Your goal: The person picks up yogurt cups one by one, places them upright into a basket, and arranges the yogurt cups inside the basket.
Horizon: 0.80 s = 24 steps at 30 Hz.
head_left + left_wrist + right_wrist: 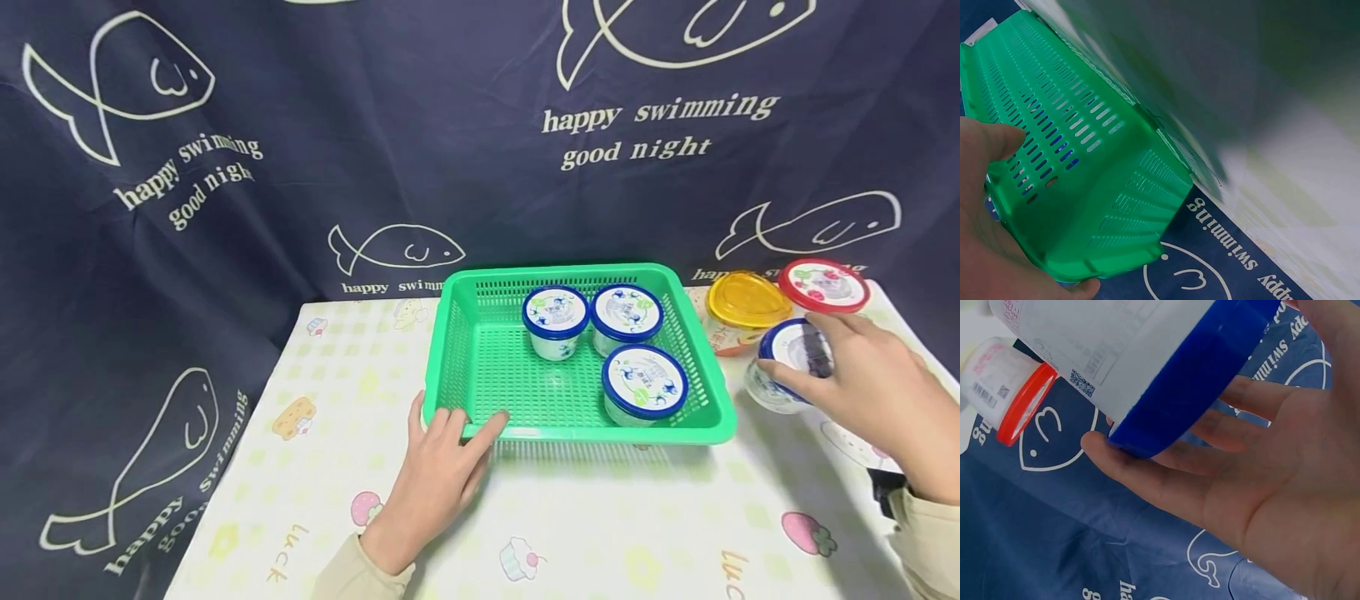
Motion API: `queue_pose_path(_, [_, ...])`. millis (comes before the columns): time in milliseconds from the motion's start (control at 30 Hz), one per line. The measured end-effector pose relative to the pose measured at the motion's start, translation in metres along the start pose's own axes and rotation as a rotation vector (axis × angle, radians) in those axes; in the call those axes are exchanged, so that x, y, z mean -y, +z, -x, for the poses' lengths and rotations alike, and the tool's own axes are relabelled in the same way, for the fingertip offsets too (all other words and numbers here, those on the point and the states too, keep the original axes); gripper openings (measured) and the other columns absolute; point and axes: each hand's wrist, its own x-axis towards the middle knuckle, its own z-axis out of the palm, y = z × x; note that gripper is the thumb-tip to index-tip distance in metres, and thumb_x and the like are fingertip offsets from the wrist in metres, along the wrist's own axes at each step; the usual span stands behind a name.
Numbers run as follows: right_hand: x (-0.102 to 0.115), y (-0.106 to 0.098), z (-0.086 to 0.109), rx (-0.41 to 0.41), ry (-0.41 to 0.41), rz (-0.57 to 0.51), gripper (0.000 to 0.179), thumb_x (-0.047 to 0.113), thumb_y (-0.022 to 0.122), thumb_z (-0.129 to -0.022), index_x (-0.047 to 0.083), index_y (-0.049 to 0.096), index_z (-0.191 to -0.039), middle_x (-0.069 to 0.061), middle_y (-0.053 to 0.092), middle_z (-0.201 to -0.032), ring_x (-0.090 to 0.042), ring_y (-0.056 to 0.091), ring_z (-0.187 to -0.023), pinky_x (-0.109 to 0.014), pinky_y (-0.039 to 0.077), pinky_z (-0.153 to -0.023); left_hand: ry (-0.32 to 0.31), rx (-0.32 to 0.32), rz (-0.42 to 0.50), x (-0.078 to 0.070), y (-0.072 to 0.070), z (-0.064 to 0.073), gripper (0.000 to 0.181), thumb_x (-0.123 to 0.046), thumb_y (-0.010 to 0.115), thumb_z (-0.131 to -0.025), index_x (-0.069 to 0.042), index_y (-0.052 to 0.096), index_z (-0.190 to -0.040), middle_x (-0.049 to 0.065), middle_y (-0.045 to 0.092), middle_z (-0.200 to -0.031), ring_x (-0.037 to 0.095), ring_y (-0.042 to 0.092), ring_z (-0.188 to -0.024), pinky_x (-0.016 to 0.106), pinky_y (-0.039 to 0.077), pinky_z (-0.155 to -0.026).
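My left hand (444, 467) grips the near left rim of a green plastic basket (570, 434), fingers over the edge. In the left wrist view, the thumb presses the slotted outer wall. Three tubs with blue lids stand in the basket: a back left tub (556, 314), a back right tub (627, 313) and a front right tub (645, 382). To the right of the basket, my right hand (881, 387) holds another blue-lidded tub (776, 390) around its lid. The right wrist view shows the fingers along that blue lid (1191, 381).
Just beyond the held tub stand a yellow-lidded tub (748, 300) and a red-lidded tub (823, 285), both outside the basket. A patterned cloth (315, 467) covers the table. Behind it hangs a dark blue curtain (375, 133) with fish drawings.
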Motion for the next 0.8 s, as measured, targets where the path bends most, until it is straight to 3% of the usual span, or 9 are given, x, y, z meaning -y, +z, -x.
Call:
queue_pose_path(433, [0.005, -0.008, -0.008, 0.028, 0.015, 0.054, 0.077, 0.042, 0.08, -0.078, -0.013, 0.05, -0.123, -0.043, 0.048, -0.116, -0.063, 0.049, -0.097, -0.072, 0.038, -0.076, -0.008, -0.017, 0.002, -0.001, -0.002, 0.0, 0.046, -0.024, 0.046, -0.095, -0.028, 0.055, -0.14, 0.005, 0.047, -0.084, 0.026, 0.043, -0.076, 0.072, 0.021, -0.108])
queue_pose_path(600, [0.009, -0.013, -0.011, 0.038, 0.052, 0.079, 0.082, 0.046, 0.077, -0.079, -0.015, 0.048, -0.125, -0.044, 0.046, -0.124, -0.062, 0.045, -0.107, -0.077, 0.036, -0.076, -0.013, 0.004, 0.0, 0.0, -0.002, 0.0, 0.047, -0.023, 0.048, -0.095, -0.029, 0.052, -0.141, 0.004, 0.047, -0.085, 0.026, 0.044, -0.078, 0.071, 0.019, -0.109])
queue_pose_path(800, [0.013, -0.014, -0.013, 0.018, 0.019, 0.07, 0.083, 0.046, 0.079, -0.077, -0.014, 0.049, -0.127, -0.043, 0.048, -0.126, -0.061, 0.045, -0.107, -0.076, 0.036, -0.075, -0.016, 0.027, 0.0, 0.0, -0.002, 0.0, 0.052, -0.022, 0.057, -0.091, -0.03, 0.051, -0.142, 0.004, 0.048, -0.087, 0.026, 0.044, -0.079, 0.071, 0.019, -0.109])
